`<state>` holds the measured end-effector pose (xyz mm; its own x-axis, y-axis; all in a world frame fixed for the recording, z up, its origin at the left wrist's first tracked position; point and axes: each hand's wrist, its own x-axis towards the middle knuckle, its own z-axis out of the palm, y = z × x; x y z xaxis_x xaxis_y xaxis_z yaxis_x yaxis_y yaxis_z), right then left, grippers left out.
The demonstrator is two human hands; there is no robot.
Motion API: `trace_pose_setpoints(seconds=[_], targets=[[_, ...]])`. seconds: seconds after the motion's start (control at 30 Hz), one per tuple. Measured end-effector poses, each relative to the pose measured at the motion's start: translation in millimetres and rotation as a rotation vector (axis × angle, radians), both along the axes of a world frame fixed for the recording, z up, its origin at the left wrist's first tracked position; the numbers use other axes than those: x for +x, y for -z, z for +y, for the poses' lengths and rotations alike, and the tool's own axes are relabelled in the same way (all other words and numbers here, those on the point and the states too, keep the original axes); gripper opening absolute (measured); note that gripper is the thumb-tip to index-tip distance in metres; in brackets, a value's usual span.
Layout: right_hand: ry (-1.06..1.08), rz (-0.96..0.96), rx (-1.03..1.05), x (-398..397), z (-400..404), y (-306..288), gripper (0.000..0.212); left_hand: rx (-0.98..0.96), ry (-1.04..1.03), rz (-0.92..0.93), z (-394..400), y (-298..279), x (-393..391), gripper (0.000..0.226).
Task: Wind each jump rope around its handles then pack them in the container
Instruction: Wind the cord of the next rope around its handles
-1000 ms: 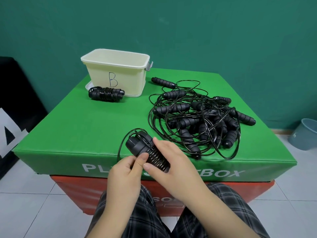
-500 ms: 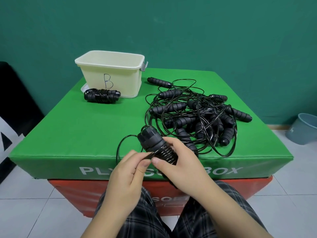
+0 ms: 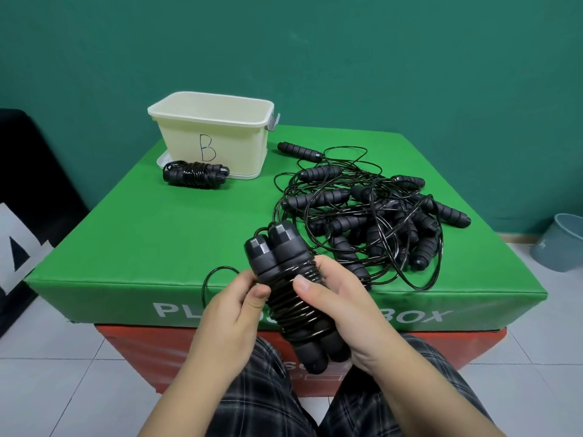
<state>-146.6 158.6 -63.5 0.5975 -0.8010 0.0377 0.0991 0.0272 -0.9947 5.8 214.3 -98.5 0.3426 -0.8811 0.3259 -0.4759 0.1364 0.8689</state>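
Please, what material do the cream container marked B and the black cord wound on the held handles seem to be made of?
The cream rectangular container marked B looks like moulded plastic with a matte finish: thin walls, a rolled rim, a grey clip at one side. The thin black cord wound round the paired black handles looks like glossy plastic or a coated cable; its coils catch bright highlights. Which of the two cannot be told.
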Motion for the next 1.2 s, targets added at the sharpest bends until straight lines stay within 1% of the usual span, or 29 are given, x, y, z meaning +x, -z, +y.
trace_pose_setpoints(seconds=[0.07, 0.1, 0.17, 0.2, 0.27, 0.3, 0.33, 0.37, 0.43, 0.47, 0.53, 0.57, 0.67, 0.77, 0.83, 0.9, 0.97, 1.03, 1.1, 1.13, 1.2], targets=[[-0.057, -0.021, 0.073, -1, -3, -1, 0.053, -0.047, 0.095, 0.037, -1, 3, 3, 0.088], [-0.077, -0.006, 0.081, -2, -4, -3, 0.048, -0.070, 0.108, 0.025, -1, 4, 4, 0.090], [-0.071, 0.074, 0.042, -2, -5, -5, 0.030, -0.104, 0.050, -0.028, 0, 4, 5, 0.076], [-0.049, 0.136, -0.010, -3, -7, -4, 0.025, -0.105, 0.000, -0.061, 0, 4, 4, 0.070], [0.061, 0.251, -0.118, -2, -8, -2, 0.013, -0.080, -0.070, -0.096, 2, 2, 0, 0.070], [0.130, 0.280, -0.156, -2, -9, -1, 0.013, -0.064, -0.087, -0.104, 2, 2, -2, 0.074], [0.196, 0.311, -0.233, -2, -9, 3, 0.025, -0.054, -0.109, -0.115, 3, 2, -3, 0.077], [0.244, 0.339, -0.332, -1, -8, 5, 0.031, -0.048, -0.133, -0.124, 3, 2, -4, 0.076], [0.299, 0.412, -0.540, 1, -7, 7, 0.026, -0.032, -0.172, -0.095, 4, 0, -7, 0.069], [0.309, 0.462, -0.612, 2, -6, 8, 0.030, -0.024, -0.187, -0.054, 4, -1, -8, 0.062], [0.281, 0.560, -0.645, 4, -5, 7, 0.049, -0.010, -0.203, 0.042, 4, -2, -10, 0.050], [0.244, 0.601, -0.651, 4, -4, 6, 0.058, 0.007, -0.203, 0.062, 4, -2, -11, 0.049], [0.112, 0.688, -0.660, 3, -2, 4, 0.086, 0.031, -0.181, 0.040, 4, -1, -13, 0.055], [0.071, 0.776, -0.674, 1, -4, 4, 0.101, 0.038, -0.140, 0.011, 4, -1, -15, 0.050], [0.110, 0.816, -0.701, 1, -4, 5, 0.104, 0.046, -0.118, -0.051, 3, 0, -16, 0.050], [0.158, 0.835, -0.700, 1, -4, 6, 0.097, 0.039, -0.092, -0.107, 2, 2, -16, 0.050], [0.176, 0.854, -0.695, 0, -5, 6, 0.088, 0.026, -0.058, -0.183, 2, 5, -15, 0.042], [0.200, 0.815, -0.616, -3, -7, 4, 0.082, 0.010, -0.027, -0.225, 1, 4, -13, 0.034], [0.223, 0.691, -0.456, -5, -6, 1, 0.071, -0.019, -0.026, -0.206, 2, 2, -12, 0.033], [0.226, 0.612, -0.382, -5, -5, 0, 0.061, -0.028, -0.039, -0.206, 2, 2, -11, 0.034], [0.222, 0.488, -0.284, -4, -3, 0, 0.038, -0.021, -0.084, -0.276, 3, 1, -9, 0.037]])
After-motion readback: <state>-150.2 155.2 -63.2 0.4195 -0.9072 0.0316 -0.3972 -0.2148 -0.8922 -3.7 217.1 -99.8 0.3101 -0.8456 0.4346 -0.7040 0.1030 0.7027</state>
